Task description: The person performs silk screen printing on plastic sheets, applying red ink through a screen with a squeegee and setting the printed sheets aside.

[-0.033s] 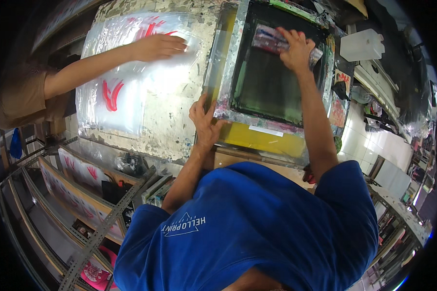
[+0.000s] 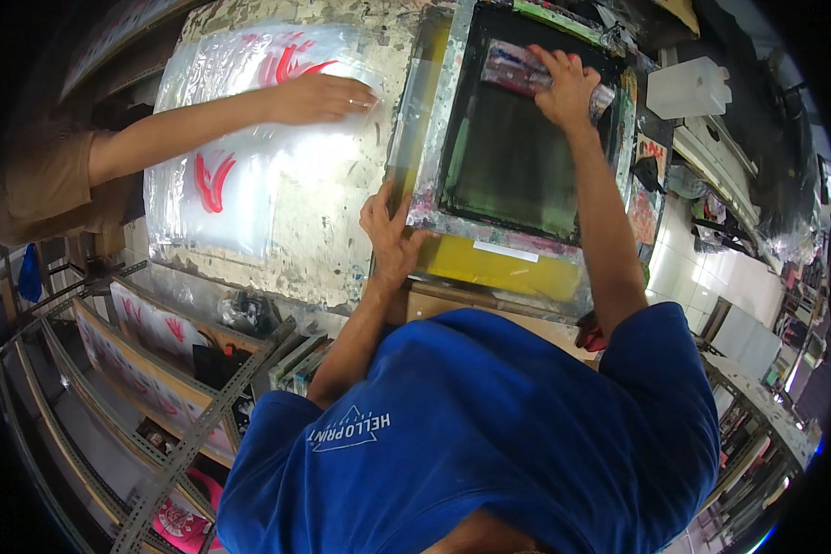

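My right hand is closed over an ink-stained squeegee, which lies tilted across the far part of the dark mesh of a screen-printing frame. Purple, white and red smears cover the squeegee's visible side. At the frame's near left corner my left hand rests with fingers spread, its thumb by the frame's near edge. Beneath the frame shows a yellow surface with a white strip on it. Whatever touches the left palm is hidden.
From the left, another person's hand reaches over clear plastic sheets with red prints on a paint-spattered table. A white plastic jug stands right of the frame. A metal rack with printed panels is at lower left.
The other person's hand has shifted slightly right and towards me over the plastic sheets. My right hand and the squeegee have moved barely, and my left hand stays put.
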`<state>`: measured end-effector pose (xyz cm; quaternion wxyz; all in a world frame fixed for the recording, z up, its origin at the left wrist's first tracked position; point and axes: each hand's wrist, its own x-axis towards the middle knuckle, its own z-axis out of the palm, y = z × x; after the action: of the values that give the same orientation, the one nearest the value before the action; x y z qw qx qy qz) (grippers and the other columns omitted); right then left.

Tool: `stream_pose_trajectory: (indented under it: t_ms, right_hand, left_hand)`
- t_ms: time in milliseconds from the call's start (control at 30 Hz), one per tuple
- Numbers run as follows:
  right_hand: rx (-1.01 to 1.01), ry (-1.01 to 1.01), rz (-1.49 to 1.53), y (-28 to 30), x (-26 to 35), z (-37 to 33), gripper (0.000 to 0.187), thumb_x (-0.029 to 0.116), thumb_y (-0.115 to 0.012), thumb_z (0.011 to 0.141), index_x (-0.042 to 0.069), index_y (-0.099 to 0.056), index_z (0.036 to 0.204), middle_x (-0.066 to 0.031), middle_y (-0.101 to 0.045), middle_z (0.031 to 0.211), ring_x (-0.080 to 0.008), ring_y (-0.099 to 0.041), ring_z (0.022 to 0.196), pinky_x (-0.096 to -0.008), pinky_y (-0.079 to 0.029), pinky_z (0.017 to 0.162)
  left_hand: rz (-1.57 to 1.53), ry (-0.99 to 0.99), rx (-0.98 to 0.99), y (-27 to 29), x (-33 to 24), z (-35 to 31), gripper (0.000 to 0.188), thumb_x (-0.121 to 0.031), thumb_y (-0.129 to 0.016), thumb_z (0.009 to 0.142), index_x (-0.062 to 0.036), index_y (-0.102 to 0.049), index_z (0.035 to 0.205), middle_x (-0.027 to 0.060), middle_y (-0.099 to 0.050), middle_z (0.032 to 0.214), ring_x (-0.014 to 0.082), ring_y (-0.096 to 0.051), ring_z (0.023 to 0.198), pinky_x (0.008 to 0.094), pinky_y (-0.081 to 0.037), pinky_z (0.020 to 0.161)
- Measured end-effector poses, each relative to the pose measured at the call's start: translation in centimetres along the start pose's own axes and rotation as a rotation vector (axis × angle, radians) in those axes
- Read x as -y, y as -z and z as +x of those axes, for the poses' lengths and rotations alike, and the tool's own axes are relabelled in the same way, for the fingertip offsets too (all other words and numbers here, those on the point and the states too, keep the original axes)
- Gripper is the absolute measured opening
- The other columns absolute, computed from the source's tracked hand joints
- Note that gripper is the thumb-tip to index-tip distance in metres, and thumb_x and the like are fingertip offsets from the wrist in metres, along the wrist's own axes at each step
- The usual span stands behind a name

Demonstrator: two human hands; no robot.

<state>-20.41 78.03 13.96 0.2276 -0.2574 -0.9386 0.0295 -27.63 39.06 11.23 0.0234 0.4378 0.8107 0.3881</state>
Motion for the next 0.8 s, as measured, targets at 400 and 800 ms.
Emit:
stream_pose_trajectory:
  t_ms: [400, 800]
  right_hand:
    - [0.144, -0.123, 0.193, 1.1, -4.3, 9.7, 0.052, 0.018, -0.078, 0.080, 0.026, -0.068, 0.131, -0.0079, -0.070, 0.126, -0.0317, -0.068, 0.111, -0.0451, -0.049, 0.095]
    - [0.116, -0.142, 0.157, 23.5, 11.6, -3.9, 0.062, 0.003, -0.075, 0.076, 0.021, -0.066, 0.135, -0.0152, -0.071, 0.119, -0.0290, -0.066, 0.110, -0.0366, -0.049, 0.097]
  left_hand:
    - [-0.127, 0.065, -0.038, -0.1, -0.4, -1.1, 0.078, -0.023, -0.086, 0.070, 0.0020, -0.057, 0.138, 0.0189, -0.053, 0.122, 0.0332, -0.043, 0.118, 0.0429, -0.030, 0.106]
    - [-0.215, -0.069, -0.343, 6.0, -9.6, 9.1, 0.045, -0.013, -0.083, 0.077, 0.0054, -0.064, 0.113, 0.0166, -0.059, 0.109, 0.0328, -0.050, 0.108, 0.0426, -0.036, 0.099]
